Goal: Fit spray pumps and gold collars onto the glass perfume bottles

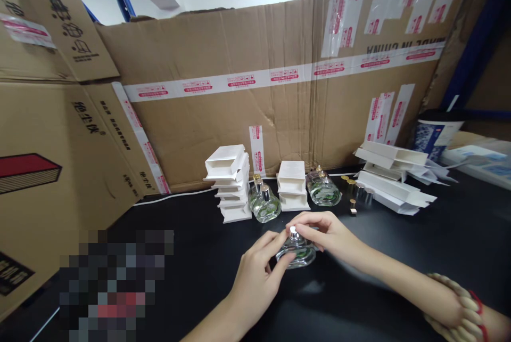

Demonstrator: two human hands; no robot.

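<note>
A clear glass perfume bottle [296, 258] with a green pattern stands upright on the black table in front of me. My left hand [265, 262] grips its left side, thumb across the front. At the neck, the fingers of my right hand [319, 229] close around the silver cap [294, 232]. Just behind are capped perfume bottles [266, 209] with silver and gold tops. Farther right, perfume bottles [324, 193] stand with their spray nozzles showing. Loose gold and silver caps [360, 190] lie right of those, and one small gold cap [353, 206] stands nearer.
White carton inserts are stacked at the left [228, 185] and in the middle [293, 185]. More white inserts [393, 193] lie at the right, near a lidded drink cup [436, 131]. Cardboard walls [207, 129] enclose the back and left. A blurred patch covers the lower left.
</note>
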